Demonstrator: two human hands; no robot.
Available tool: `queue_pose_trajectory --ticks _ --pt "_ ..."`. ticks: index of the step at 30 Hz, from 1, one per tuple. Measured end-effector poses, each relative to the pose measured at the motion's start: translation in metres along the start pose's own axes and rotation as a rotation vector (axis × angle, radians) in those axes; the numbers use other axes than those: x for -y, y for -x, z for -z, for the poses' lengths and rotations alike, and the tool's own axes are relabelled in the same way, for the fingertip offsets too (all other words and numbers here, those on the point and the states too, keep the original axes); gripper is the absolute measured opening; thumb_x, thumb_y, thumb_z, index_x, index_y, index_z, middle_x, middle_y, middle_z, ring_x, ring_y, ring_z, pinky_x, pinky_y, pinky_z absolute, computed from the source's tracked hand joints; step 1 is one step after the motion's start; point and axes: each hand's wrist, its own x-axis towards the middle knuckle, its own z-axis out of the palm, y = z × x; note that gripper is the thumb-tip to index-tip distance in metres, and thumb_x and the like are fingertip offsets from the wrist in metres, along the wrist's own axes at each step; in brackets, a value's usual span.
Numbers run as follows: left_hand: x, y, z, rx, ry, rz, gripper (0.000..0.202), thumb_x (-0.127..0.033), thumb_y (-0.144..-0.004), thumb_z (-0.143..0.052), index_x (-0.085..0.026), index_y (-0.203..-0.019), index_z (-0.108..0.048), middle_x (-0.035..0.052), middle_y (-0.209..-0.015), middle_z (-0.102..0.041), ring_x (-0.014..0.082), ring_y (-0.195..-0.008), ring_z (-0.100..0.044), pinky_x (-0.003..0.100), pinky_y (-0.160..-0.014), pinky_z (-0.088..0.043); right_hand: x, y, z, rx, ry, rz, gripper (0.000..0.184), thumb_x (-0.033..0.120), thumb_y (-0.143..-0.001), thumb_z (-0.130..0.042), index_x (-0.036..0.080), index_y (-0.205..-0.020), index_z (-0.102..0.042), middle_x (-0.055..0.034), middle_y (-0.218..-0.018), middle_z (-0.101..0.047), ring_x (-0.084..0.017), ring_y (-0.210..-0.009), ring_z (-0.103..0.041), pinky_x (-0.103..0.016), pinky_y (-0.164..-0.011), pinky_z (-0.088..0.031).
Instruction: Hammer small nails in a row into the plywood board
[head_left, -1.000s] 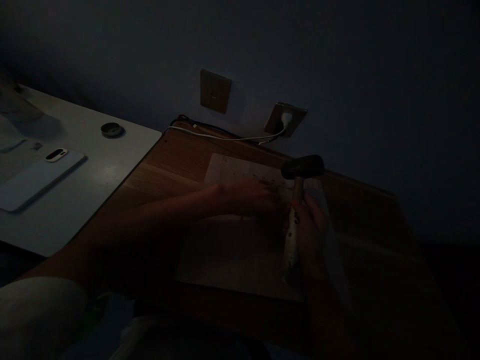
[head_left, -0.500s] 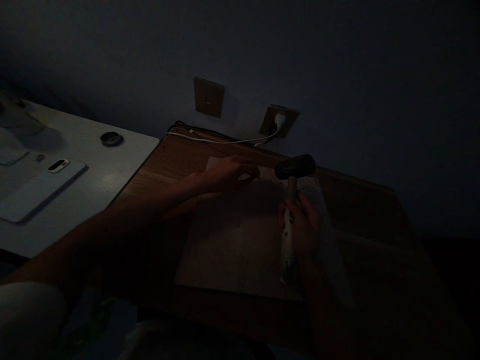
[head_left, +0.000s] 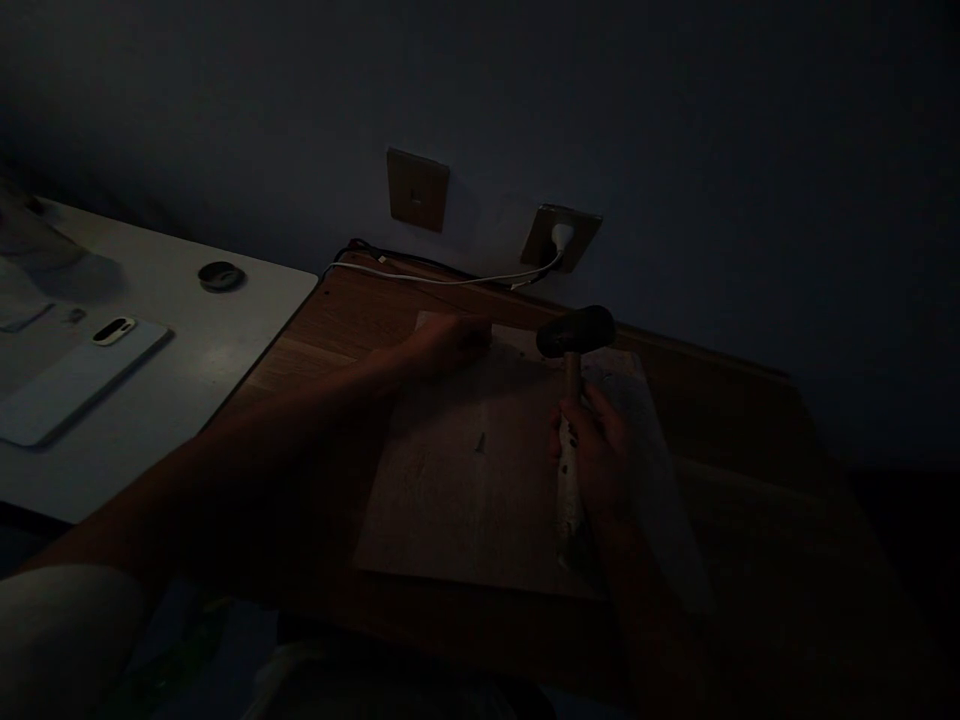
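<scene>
My right hand (head_left: 604, 455) is wrapped around the pale, spotted handle of a mallet (head_left: 575, 333). Its dark head points up and away, over the upper right part of a flat board (head_left: 442, 510). At the board's far left edge, my left hand (head_left: 450, 345) rests with curled fingers; dim light hides what they hold, if anything. A small pointed piece, which looks like a nail (head_left: 480, 442), is on the middle of the board between my hands. Several small dark specks lie along the board's far edge.
The board is on a brown wooden table (head_left: 750, 440) against a wall. A white table (head_left: 247, 320) adjoins on the left, carrying a phone (head_left: 82, 385) and a small round dark lid (head_left: 221, 277). A white cable (head_left: 450, 282) runs along the back to a wall socket (head_left: 561, 238).
My left hand has drawn slightly left and its fingers have curled in. The mallet in my right hand has shifted a little to the left. The nail-like piece shows more clearly.
</scene>
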Motion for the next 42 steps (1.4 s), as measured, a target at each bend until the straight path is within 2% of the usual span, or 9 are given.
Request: queue_pose_trajectory --ticks 5,15,19,23,26,29,34,37,42 --pt "0.0 0.0 -0.001 0.012 -0.039 -0.015 0.014 -0.014 -0.084 -0.061 -0.017 -0.093 -0.072 0.0019 -0.083 -0.074 0.014 -0.073 -0.066 0.024 -0.068 -0.044 -0.001 -0.001 -0.001 0.018 0.012 0.028 0.031 0.054 -0.086 -0.074 0.025 -0.083 -0.062 0.007 -0.052 -0.054 -0.011 -0.039 -0.045 -0.025 -0.037 -0.036" --pt "0.003 0.003 -0.003 0.022 -0.006 -0.026 0.014 -0.016 -0.086 -0.059 -0.017 -0.096 -0.069 0.0029 -0.086 -0.072 0.0149 -0.077 -0.066 0.024 -0.071 -0.045 -0.001 0.0 0.001 0.031 0.011 0.046 0.027 0.05 -0.087 -0.072 0.025 -0.084 -0.063 0.0064 -0.054 -0.056 -0.011 -0.04 -0.046 -0.024 -0.038 -0.037" --pt "0.001 0.001 -0.002 0.026 -0.025 -0.063 0.011 -0.015 -0.086 -0.06 -0.016 -0.092 -0.069 0.0075 -0.098 -0.073 0.0172 -0.086 -0.067 0.026 -0.077 -0.049 -0.002 0.0 0.001 0.044 0.044 0.063 0.031 0.054 -0.087 -0.072 0.025 -0.084 -0.063 0.0062 -0.054 -0.056 -0.011 -0.041 -0.047 -0.024 -0.038 -0.038" --pt "0.002 0.0 -0.005 0.032 0.004 -0.032 0.011 -0.015 -0.086 -0.061 -0.017 -0.092 -0.071 0.0051 -0.093 -0.074 0.0171 -0.084 -0.069 0.025 -0.076 -0.049 -0.001 0.0 -0.005 0.061 0.084 0.065 0.034 0.056 -0.086 -0.073 0.024 -0.094 -0.066 0.0059 -0.062 -0.06 -0.011 -0.043 -0.05 -0.024 -0.038 -0.039" --pt "0.004 -0.001 -0.008 0.021 0.035 0.002 0.017 -0.015 -0.086 -0.061 -0.018 -0.099 -0.072 0.0031 -0.09 -0.077 0.0158 -0.082 -0.071 0.024 -0.076 -0.049 -0.001 0.0 -0.012 0.107 0.096 0.043 0.044 0.056 -0.083 -0.074 0.022 -0.111 -0.069 0.0061 -0.067 -0.062 -0.011 -0.042 -0.051 -0.024 -0.037 -0.038" --pt "0.005 0.0 -0.008 -0.005 0.081 0.036 0.029 -0.014 -0.086 -0.063 -0.017 -0.114 -0.072 0.0042 -0.095 -0.079 0.0161 -0.084 -0.074 0.024 -0.077 -0.051 -0.002 -0.001 -0.02 0.168 0.134 0.058 0.052 0.055 -0.085 -0.073 0.02 -0.123 -0.071 0.0058 -0.068 -0.064 -0.011 -0.041 -0.051 -0.024 -0.036 -0.037" --pt "0.005 -0.002 -0.008 -0.027 0.124 0.093 0.059 -0.017 -0.083 -0.069 -0.014 -0.141 -0.059 0.006 -0.093 -0.08 0.0191 -0.082 -0.076 0.025 -0.072 -0.051 -0.005 -0.002 -0.027 0.174 0.205 0.113 0.052 0.053 -0.089 -0.07 0.019 -0.128 -0.072 0.0043 -0.069 -0.067 -0.011 -0.043 -0.053 -0.025 -0.038 -0.04" --pt "0.003 -0.003 -0.009 -0.021 0.134 0.106 0.065 -0.017 -0.082 -0.07 -0.014 -0.145 -0.056 0.0054 -0.093 -0.08 0.0195 -0.082 -0.075 0.025 -0.072 -0.051 -0.006 -0.001 -0.028 0.174 0.224 0.1 0.055 0.053 -0.089 -0.07 0.018 -0.131 -0.071 0.0041 -0.068 -0.067 -0.011 -0.042 -0.053 -0.025 -0.036 -0.039" --pt "0.003 -0.005 -0.007 -0.003 0.138 0.14 0.06 -0.019 -0.081 -0.073 -0.016 -0.14 -0.058 0.0045 -0.098 -0.079 0.0202 -0.086 -0.075 0.026 -0.074 -0.052 -0.007 -0.001 -0.027 0.168 0.206 0.11 0.051 0.051 -0.089 -0.07 0.021 -0.13 -0.072 0.0037 -0.068 -0.067 -0.011 -0.042 -0.052 -0.025 -0.036 -0.04"
